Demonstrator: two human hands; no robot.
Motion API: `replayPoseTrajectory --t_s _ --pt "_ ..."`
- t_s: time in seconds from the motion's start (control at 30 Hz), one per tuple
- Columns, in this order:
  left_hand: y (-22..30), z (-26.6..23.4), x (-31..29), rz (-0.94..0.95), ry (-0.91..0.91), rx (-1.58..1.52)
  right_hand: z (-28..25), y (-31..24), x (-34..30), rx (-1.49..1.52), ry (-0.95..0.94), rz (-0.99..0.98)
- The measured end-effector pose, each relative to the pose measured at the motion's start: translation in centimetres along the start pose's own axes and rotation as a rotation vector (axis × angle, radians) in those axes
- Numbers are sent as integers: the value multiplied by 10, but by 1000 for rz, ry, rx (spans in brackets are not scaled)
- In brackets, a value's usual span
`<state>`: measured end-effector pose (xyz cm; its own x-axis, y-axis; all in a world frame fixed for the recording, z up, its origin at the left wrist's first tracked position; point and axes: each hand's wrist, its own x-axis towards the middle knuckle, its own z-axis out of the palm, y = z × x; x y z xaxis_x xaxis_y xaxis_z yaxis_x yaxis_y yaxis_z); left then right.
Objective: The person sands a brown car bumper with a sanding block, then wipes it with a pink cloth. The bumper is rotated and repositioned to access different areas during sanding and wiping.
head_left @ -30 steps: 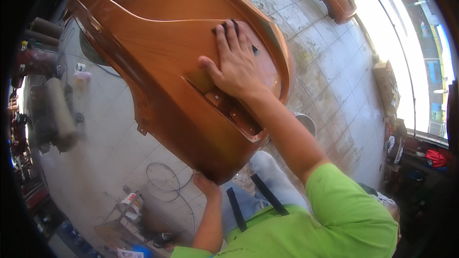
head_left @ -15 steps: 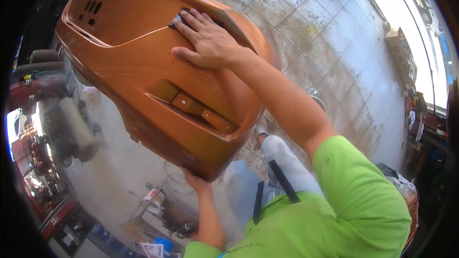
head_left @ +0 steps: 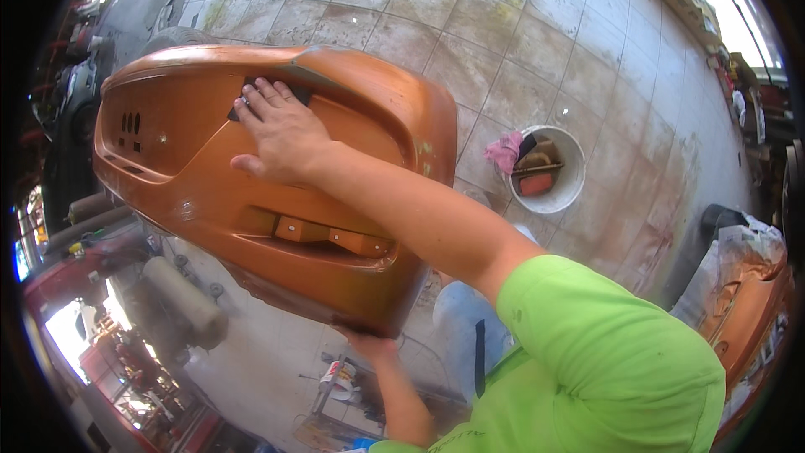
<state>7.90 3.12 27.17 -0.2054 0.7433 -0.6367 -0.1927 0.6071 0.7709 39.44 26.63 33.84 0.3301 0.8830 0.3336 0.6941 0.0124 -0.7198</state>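
Note:
A large orange car bumper (head_left: 201,193) fills the left and middle of the head view, with a slotted recess at its far left end. My right hand (head_left: 281,130) lies on its upper face, fingers stretched out and pressing a dark sheet that looks like sandpaper (head_left: 238,111) against the surface. Part of the sheet is covered by the fingers. Below, my left hand (head_left: 376,347) supports the bumper at its lower edge; the fingertips are hidden behind it. Two small bolted plates (head_left: 356,243) sit in a long opening near my right forearm.
A white bucket (head_left: 579,184) stands on the tiled floor to the right, holding a red block, a brown piece and a pink cloth (head_left: 504,152). Another orange part (head_left: 742,319) lies at the far right. A pale cylinder (head_left: 189,298) and equipment stand at left.
The view has swung, so the bumper lies more level and the bucket now shows fully. My right hand and the sheet remain on the bumper's upper face; my left hand stays at its lower edge.

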Motion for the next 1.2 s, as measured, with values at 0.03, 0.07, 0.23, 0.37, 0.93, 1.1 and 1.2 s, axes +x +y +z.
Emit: replayPoseTrajectory --t_s 0.03,0.07,0.23,0.37,0.93,1.1,1.2 --pt "1 9 -4 0 27 8 3 -5 -12 4 21 4" --pt "4 12 -6 2 51 17 4 -16 -35 5 46 10" --pt "17 34 -23 -83 25 -111 -24 -27 -183 64 168 25" --pt "3 15 -7 -27 -42 -28 -75 1 -238 331 168 116" --pt "-154 -152 15 -371 530 671 21 543 -672 13 -538 1398" --pt "-239 -27 7 -542 58 692 97 594 -672 -404 -542 1259" --pt "-305 78 9 -726 -350 523 85 637 -737 -308 -532 1321"
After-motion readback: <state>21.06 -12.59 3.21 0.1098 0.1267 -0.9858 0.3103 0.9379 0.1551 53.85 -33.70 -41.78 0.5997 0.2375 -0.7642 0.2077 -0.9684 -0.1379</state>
